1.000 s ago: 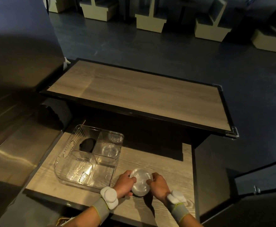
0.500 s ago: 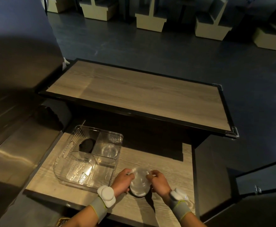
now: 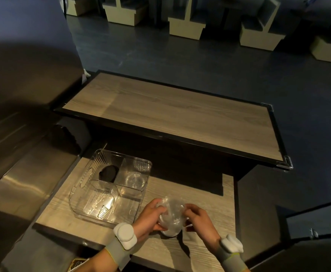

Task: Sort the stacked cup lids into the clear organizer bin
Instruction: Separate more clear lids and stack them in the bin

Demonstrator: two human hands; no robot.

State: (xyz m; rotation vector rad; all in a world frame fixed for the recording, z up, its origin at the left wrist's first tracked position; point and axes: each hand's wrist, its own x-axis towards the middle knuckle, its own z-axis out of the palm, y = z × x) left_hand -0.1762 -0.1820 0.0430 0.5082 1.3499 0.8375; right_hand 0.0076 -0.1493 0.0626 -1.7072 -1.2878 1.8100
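Right now both hands grip a stack of clear round plastic cup lids (image 3: 171, 216) over the near part of the light wood-grain counter (image 3: 206, 195). Left hand (image 3: 148, 217) closes on the stack's left side, fingers curled over the rim; right hand (image 3: 198, 217) pinches the right side, fingers closed on the lids. Bottom of the stack sits at or just above the counter, cannot tell if touching. Each wrist wears a grey band with a white puck-like device, left (image 3: 125, 235), right (image 3: 232, 244).

Just left of the hands sits a clear rectangular plastic organizer bin (image 3: 82, 190) with dividers, on the same counter. Its far-right compartment holds a clear round lid (image 3: 135, 179); far-left compartment holds a dark round object (image 3: 108, 173), too dim to identify. Near compartments show only glare.

Beyond, a higher wood-grain tabletop with black edging (image 3: 176, 116). Brushed steel surface (image 3: 21, 179) to the left. Dark floor and beige boxy seats (image 3: 186, 26) in the background.
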